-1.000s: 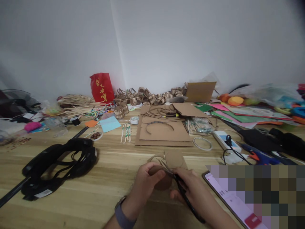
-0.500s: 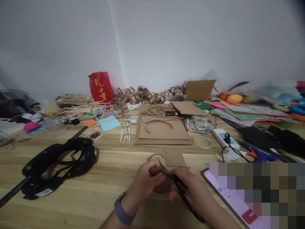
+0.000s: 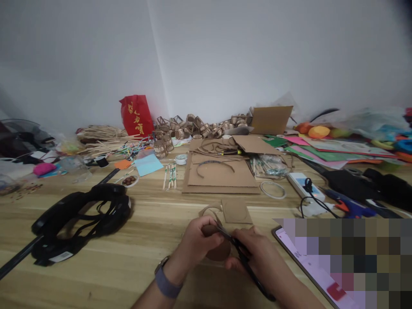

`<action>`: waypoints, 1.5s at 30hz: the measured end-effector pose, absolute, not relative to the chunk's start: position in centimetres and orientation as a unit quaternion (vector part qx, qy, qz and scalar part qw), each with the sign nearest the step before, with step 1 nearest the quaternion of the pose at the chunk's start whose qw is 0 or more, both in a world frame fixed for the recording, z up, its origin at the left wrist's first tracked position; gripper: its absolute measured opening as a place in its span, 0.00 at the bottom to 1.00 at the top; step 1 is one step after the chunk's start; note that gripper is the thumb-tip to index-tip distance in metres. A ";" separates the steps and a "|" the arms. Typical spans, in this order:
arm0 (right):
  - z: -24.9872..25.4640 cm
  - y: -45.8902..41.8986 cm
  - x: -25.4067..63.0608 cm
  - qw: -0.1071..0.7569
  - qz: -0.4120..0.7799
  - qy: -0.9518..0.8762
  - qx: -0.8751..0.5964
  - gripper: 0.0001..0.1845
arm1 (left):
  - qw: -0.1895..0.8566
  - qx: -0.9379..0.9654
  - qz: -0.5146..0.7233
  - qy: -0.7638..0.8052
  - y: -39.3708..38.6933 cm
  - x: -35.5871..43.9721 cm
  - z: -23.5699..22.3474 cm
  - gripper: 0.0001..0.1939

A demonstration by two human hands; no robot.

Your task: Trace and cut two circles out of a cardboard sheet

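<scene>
Far left, on the table [image 3: 128, 240]: black strapped headset [image 3: 61, 209]. Next, dish of brown balls [image 3: 130, 181], with blue paper [image 3: 148, 165] behind. Then wrapped sticks [image 3: 170, 177], laid side by side.

Centre, near edge: left hand [image 3: 197, 242], watch at wrist — grasps round cardboard piece [image 3: 220, 252] between thumb and fingers. Behind, curved cardboard strip [image 3: 210, 207]; just right of that, cardboard square [image 3: 236, 210]. Farther back, flat cardboard sheets [image 3: 222, 178].

Right of centre: right hand [image 3: 262, 251], clenched round the handles of black scissors [image 3: 254, 274]; blades at the upper edge of the round piece, gap between them too small to tell. Step, as judged: trimming that edge. Apparently calls for a firm left pinch, the piece turned little by little, and fingertips clear of the blades.

Far right: phone [image 3: 305, 264], then blue glue gun [image 3: 354, 207].
</scene>
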State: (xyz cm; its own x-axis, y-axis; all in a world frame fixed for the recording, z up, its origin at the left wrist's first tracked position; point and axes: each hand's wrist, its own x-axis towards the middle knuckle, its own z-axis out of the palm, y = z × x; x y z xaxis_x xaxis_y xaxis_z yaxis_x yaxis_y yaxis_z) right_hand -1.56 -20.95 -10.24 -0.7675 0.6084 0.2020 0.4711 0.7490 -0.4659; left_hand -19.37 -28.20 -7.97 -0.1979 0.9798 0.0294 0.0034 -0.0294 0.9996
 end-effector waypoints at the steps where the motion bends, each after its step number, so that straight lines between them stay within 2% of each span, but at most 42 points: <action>1: -10.3 -21.0 -1.5 0.174 0.192 -0.920 -0.294 0.30 | 0.444 0.452 0.554 0.540 -28.2 -19.4 -7.9 0.12; 11: -10.3 -20.9 -1.5 0.180 0.144 -0.929 -0.291 0.26 | 0.465 0.440 0.558 0.527 -28.1 -19.5 -8.5 0.16; 17: -11.0 -20.6 -1.7 0.210 0.232 -0.902 -0.298 0.21 | 0.472 0.330 0.638 0.511 -28.0 -19.5 -8.9 0.25; 21: -11.3 -20.3 -1.8 0.207 0.249 -0.896 -0.303 0.18 | 0.489 0.292 0.662 0.487 -27.9 -19.3 -8.6 0.29; 29: -10.2 -20.9 -1.8 0.171 0.132 -0.918 -0.332 0.20 | 0.479 0.304 0.668 0.481 -28.1 -19.1 -8.1 0.21; 34: -9.8 -20.9 -1.7 0.169 0.116 -0.926 -0.317 0.22 | 0.477 0.334 0.654 0.483 -28.0 -19.4 -8.5 0.16; 45: -10.0 -21.1 -1.5 0.200 0.126 -0.930 -0.282 0.23 | 0.487 0.359 0.644 0.469 -28.0 -19.5 -9.0 0.20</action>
State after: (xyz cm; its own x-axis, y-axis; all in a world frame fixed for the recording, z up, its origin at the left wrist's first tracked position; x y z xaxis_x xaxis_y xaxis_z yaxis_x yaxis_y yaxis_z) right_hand -1.48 -21.07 -9.97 -0.7612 0.5745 0.3010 0.4739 0.8095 -0.3466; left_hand -19.50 -28.03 -9.01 -0.2684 0.9633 0.0063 -0.2894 -0.0868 0.9533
